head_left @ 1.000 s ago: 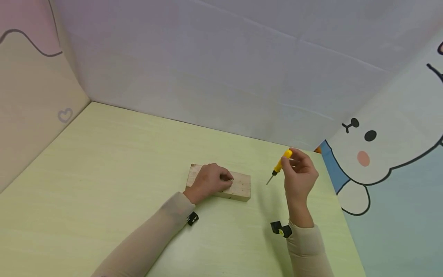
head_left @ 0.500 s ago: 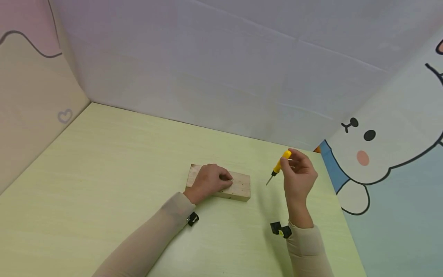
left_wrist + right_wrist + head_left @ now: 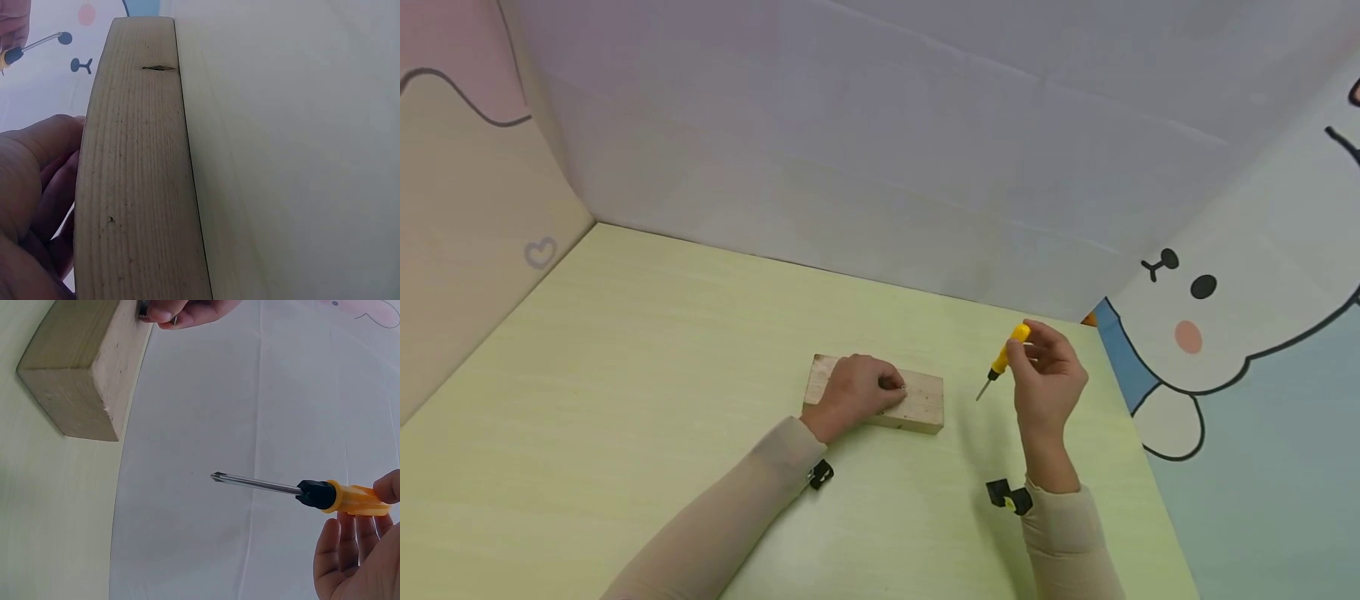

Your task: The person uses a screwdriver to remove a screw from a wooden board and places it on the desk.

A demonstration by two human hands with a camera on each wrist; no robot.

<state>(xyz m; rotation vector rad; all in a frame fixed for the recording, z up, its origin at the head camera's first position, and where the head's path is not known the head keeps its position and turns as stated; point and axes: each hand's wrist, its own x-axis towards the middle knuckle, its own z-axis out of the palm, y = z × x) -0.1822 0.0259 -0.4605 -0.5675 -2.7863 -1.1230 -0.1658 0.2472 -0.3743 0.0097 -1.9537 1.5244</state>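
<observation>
A pale wooden block [image 3: 923, 398] lies flat on the table in the head view. My left hand [image 3: 861, 388] rests over its top, thumb and fingertips pinching a small metal screw [image 3: 144, 317] at the block's face. Most of that screw is hidden by the fingers. To the right, my right hand [image 3: 1048, 375] holds a yellow screwdriver [image 3: 1011, 348] by its handle, raised above the table. Its bare shaft slants down to the left, apart from the block. A cross-shaped tip shows in the right wrist view. The block's grained side [image 3: 134, 169] fills much of the left wrist view.
The light green-yellow table [image 3: 662, 350] extends widely around the block. A pale wall sheet [image 3: 850, 150] stands behind it, and a cartoon-printed panel [image 3: 1262, 375] borders the right side, near my right hand.
</observation>
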